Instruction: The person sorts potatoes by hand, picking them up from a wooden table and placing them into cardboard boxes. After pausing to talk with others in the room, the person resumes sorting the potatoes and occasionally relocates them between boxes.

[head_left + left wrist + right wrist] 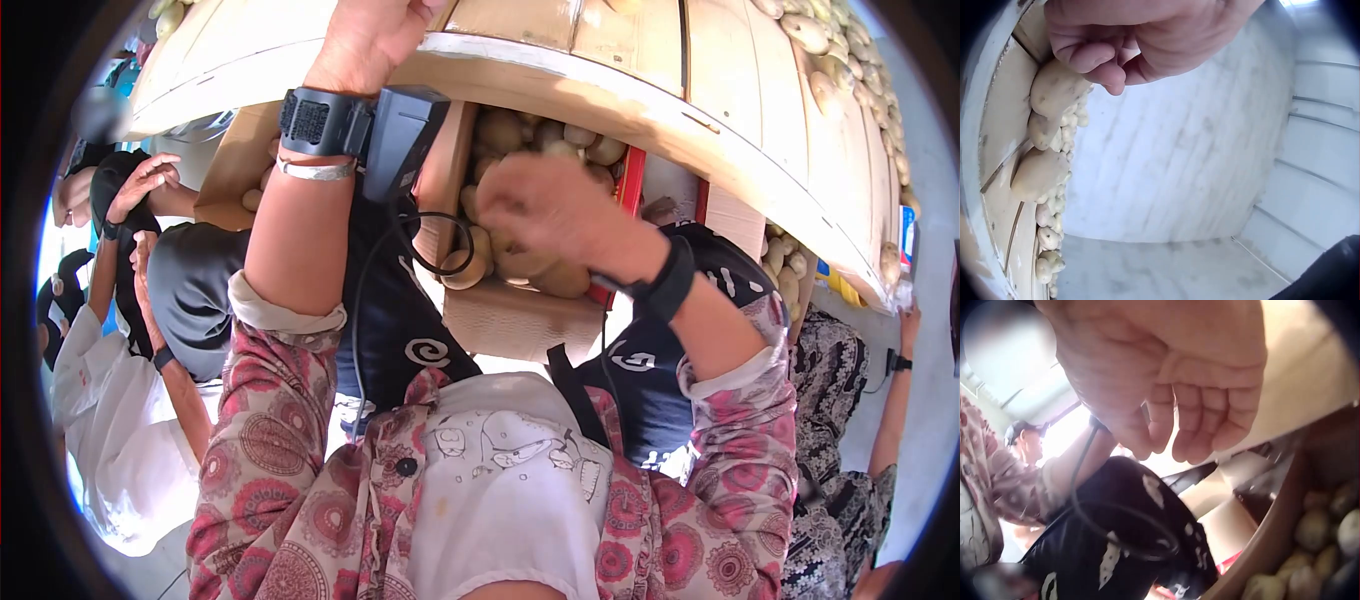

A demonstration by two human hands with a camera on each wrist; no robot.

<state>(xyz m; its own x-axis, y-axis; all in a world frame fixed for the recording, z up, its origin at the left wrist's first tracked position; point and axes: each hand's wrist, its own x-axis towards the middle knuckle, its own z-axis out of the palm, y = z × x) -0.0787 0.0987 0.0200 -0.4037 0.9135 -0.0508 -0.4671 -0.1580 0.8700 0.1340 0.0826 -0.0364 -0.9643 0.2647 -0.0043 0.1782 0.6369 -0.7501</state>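
Observation:
My left hand [368, 45] is over the wooden tabletop at the top of the head view, partly cut off by the frame. In the left wrist view its fingers [1094, 56] curl loosely, with no object visible between them. Beside them a large pale potato [1057, 90] lies on the boards, another potato [1040, 175] farther along. My right hand [575, 215], blurred, hovers above a cardboard box [520, 320] of potatoes [545, 272] between my knees. Seen by the right wrist camera, its fingers [1210, 419] are bent loosely around nothing.
The slatted wooden table [560, 60] curves over the box's far side. More potatoes [850, 60] are heaped along its right end. A black cable [400, 235] loops from the left wrist device. Other people sit on both sides, one in a white shirt [130, 430].

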